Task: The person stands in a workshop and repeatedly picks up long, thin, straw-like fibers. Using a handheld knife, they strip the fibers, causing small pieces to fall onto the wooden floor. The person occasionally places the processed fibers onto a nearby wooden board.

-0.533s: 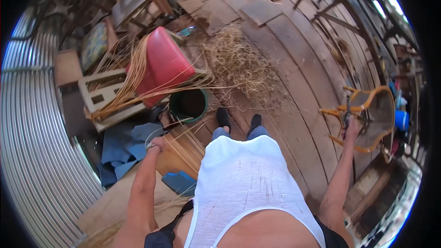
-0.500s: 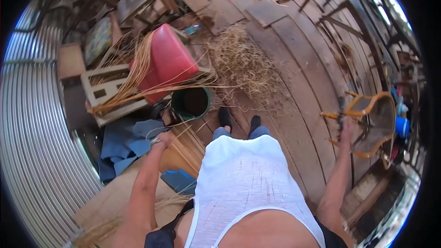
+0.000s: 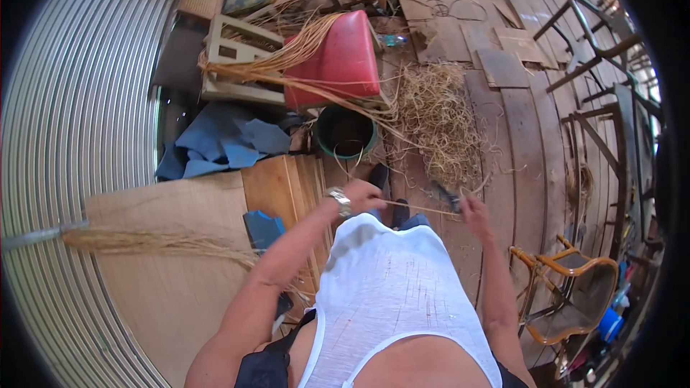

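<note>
My left hand (image 3: pixel 361 195), with a metal-banded watch (image 3: pixel 339 201) at its wrist, is closed on one end of a thin tan cane strip (image 3: pixel 420 208). The strip runs taut across my body to my right hand (image 3: pixel 472 217), which is closed around it. A dark hand tool (image 3: pixel 447 195) also juts from my right hand; its exact kind is too blurred to tell. Just beyond my left hand stands a dark green bucket (image 3: pixel 321 129). Past my right hand lies a heap of curly cane shavings (image 3: pixel 442 111) on the floor.
A red-cushioned chair (image 3: pixel 341 57) lies on its side, draped with long cane strands (image 3: pixel 302 47). Blue sheet pieces (image 3: pixel 230 140) and a plywood board (image 3: pixel 158 273) lie at left beside a corrugated metal wall (image 3: pixel 79 122). A cane armchair (image 3: pixel 575 294) stands at right.
My hands, wide apart earlier, have come together in front of me, with the cane strip now stretched between them. The view has turned, so the surroundings appear shifted.
</note>
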The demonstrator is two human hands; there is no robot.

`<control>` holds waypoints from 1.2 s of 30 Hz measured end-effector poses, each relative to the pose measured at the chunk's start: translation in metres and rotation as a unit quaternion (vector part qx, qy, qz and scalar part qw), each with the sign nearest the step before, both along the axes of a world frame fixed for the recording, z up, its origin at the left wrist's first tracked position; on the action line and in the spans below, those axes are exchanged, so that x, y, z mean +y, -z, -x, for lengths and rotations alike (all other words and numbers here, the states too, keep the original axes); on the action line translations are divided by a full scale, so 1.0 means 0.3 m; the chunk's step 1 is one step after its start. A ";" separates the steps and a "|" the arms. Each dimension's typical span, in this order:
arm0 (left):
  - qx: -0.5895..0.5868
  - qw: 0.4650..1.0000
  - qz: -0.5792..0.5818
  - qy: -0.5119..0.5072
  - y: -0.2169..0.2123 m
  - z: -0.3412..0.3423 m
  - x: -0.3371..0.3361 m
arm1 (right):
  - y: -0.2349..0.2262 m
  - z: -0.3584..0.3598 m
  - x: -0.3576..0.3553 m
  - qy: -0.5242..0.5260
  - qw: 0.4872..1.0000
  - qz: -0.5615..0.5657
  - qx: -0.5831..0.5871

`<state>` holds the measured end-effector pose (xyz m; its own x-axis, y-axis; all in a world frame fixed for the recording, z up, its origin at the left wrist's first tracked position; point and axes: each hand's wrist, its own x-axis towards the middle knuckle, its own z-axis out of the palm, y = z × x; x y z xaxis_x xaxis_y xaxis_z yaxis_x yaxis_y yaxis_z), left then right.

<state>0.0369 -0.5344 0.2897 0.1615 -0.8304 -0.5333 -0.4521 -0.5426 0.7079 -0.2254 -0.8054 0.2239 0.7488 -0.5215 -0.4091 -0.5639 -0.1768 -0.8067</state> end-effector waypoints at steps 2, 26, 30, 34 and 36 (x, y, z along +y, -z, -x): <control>-0.001 0.997 0.017 -0.073 0.018 -0.078 0.183 | 0.037 0.166 -0.153 0.017 0.998 0.011 0.051; -0.614 0.489 0.011 -0.619 -0.894 -0.360 2.131 | 0.474 0.416 -0.027 0.020 0.991 0.074 0.106; -0.676 0.348 0.074 -0.646 -1.052 -0.401 2.432 | 0.489 0.335 0.067 -0.010 0.986 0.057 0.157; -0.722 0.225 0.029 -0.654 -1.174 -0.477 2.683 | 0.302 0.165 0.175 -0.114 0.962 0.169 0.182; -0.670 0.227 0.097 -0.700 -1.223 -0.523 2.780 | 0.201 0.098 0.193 -0.161 0.946 0.223 0.173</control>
<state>0.1937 0.2994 0.6565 0.2496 0.5488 0.7978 0.1866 -0.8357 0.5165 -0.2548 -0.7476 0.1636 0.7601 -0.4671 -0.4517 -0.6390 -0.6633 -0.3895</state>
